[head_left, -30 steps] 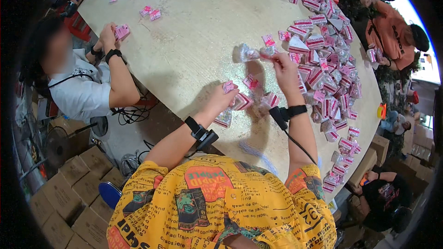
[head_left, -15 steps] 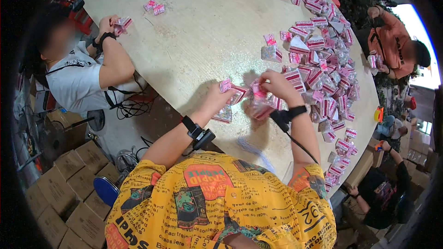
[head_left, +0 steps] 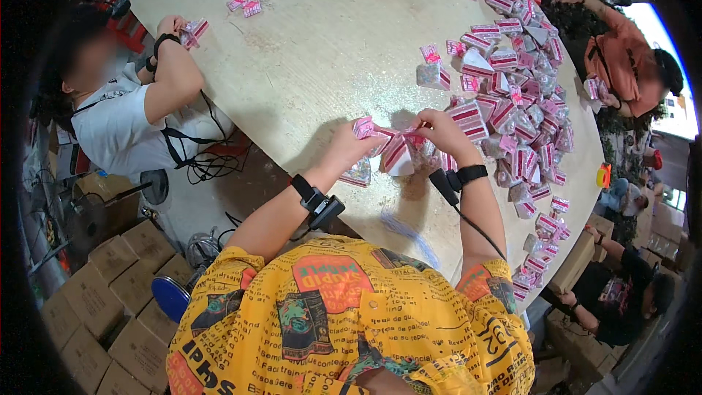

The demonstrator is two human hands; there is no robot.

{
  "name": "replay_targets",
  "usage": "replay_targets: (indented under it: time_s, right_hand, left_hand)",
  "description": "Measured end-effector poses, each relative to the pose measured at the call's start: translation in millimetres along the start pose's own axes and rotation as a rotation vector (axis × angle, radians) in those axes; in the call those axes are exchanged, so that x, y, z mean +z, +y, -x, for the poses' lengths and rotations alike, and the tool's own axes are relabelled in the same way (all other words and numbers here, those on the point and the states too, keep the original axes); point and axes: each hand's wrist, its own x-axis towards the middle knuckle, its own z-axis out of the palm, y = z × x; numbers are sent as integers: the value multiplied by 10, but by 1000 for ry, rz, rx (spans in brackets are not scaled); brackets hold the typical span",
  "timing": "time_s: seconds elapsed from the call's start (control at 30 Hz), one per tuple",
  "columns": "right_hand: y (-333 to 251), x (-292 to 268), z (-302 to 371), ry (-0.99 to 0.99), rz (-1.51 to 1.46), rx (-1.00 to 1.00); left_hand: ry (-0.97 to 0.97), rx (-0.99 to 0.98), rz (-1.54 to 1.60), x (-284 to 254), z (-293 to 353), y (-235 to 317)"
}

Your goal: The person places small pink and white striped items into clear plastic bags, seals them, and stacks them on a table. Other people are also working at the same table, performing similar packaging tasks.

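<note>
Over the near part of the table, both my hands hold a small wedge-shaped packet [head_left: 398, 160], pink and white in clear wrapping. My left hand [head_left: 345, 149] is closed, its fingertips pinching the packet's left side, with a pink card [head_left: 362, 127] showing at the fingers. The right hand [head_left: 443, 134] is pinched at the top of the packet; what exactly lies between its fingertips is too small to make out. Just below my left hand lies another glittery packet [head_left: 356, 175]. Close to the right hand sits a large striped pink-and-white packet [head_left: 468, 121].
A heap of similar packets [head_left: 523, 128] runs down the table's right side. Pale thin strands [head_left: 409, 236] lie near the front edge. Pink cards [head_left: 243, 5] are scattered far left. A co-worker in white [head_left: 135, 117] works at left; others are at right. Cardboard boxes [head_left: 110, 278] stand lower left.
The packet between my hands has turned and come closer to my left hand, its white face now showing. The co-worker at left has shifted slightly; the one in orange has stretched an arm out.
</note>
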Motion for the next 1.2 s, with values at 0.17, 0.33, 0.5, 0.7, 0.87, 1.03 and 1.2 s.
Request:
replay_targets:
  time_s: [0.17,0.33,0.5,0.7,0.87,1.03,1.2]
  right_hand:
    - [-31,-31,118,-86,-59,153]
    - [349,279,122,190,292,167]
    - [404,467,114,295,363,168]
    - [460,301,354,340,-250,189]
    - [80,62,830,538,-331,1]
    - [-485,-221,1264,610,-333,-193]
    - [-839,-479,1475,626,-162,-251]
  left_hand:
    - [-43,24,-26,39,-29,0]
    - [-40,59,40,63,-13,-44]
    - [-42,57,43,53,-23,-120]
    - [12,11,-199,25,148,279]
    - [114,177,-78,92,150,217]
    - [-33,352,-39,288,147,453]
    - [-318,507,0,647,283,988]
